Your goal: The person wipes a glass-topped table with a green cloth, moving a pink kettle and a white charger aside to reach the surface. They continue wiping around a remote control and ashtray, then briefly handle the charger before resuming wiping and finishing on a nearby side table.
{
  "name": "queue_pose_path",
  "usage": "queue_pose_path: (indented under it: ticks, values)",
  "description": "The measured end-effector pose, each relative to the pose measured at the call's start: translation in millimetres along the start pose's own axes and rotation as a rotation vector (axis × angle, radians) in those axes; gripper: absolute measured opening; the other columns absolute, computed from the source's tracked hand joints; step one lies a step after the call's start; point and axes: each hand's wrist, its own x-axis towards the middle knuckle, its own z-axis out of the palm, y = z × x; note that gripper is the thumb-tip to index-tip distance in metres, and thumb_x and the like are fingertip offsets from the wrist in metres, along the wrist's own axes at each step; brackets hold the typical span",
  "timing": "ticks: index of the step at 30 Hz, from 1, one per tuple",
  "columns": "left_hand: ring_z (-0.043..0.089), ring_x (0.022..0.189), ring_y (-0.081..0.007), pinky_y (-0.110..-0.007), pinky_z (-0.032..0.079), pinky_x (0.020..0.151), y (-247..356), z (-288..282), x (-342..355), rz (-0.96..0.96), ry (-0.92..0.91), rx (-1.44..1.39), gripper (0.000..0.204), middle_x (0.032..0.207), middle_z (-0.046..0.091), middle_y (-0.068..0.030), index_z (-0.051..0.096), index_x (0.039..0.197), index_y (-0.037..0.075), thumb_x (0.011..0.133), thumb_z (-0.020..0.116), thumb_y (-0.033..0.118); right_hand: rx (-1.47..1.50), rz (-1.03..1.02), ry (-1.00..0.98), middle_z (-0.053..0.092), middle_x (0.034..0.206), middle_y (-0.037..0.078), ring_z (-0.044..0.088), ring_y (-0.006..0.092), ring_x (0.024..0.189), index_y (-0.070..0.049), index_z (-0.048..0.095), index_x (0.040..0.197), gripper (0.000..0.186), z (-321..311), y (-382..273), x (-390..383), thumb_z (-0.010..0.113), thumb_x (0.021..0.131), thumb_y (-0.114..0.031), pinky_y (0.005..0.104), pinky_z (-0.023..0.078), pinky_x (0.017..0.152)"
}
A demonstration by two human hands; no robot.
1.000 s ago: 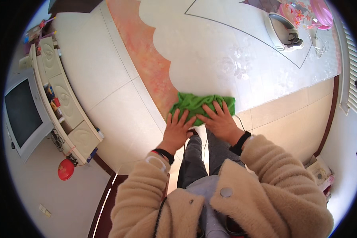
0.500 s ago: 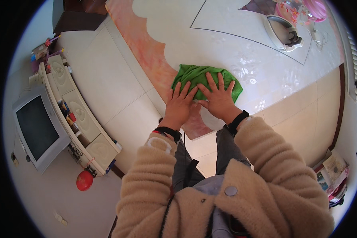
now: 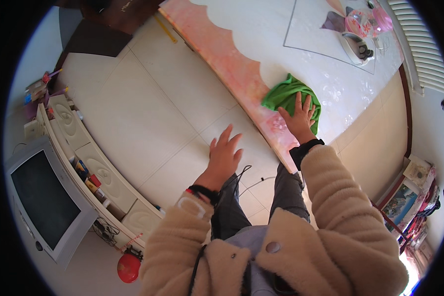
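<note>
A crumpled green cloth [image 3: 287, 93] lies on the table [image 3: 325, 86] near its front corner, partly over the pink border. My right hand [image 3: 299, 122] rests flat on the cloth with its fingers stretched out, not gripping it. Off the table's left edge, above the tiled floor, hangs my left hand [image 3: 224, 158]. Its fingers are apart and nothing is in them.
At the table's far right sit white headphones [image 3: 351, 49] and a pink patterned container [image 3: 362, 23]. A low cream cabinet [image 3: 101, 167] with a grey television [image 3: 44, 195] stands to the left. A white radiator [image 3: 424, 44] lines the right wall.
My left hand has come off the cloth and moved left of the table edge. The right hand stays on the cloth, which is now more bunched. The view has turned and shifted left.
</note>
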Motion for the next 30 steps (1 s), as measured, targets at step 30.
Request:
queue_pose_path:
  ticks: [30]
  values:
    - [0.022, 0.141, -0.0389, -0.051, 0.02, 0.114, 65.0, -51.1, 259.5, 0.49, -0.355, 0.502, 0.072, 0.154, 0.025, -0.0138, 0.029, 0.147, 0.012, 0.084, 0.063, 0.02, 0.044, 0.618, 0.316, 0.011, 0.16, 0.005, 0.009, 0.0358, 0.145, -0.036, 0.025, 0.149, 0.063, -36.5, 36.1, 78.9, 0.05, 0.093, -0.049, 0.0674, 0.015, 0.106]
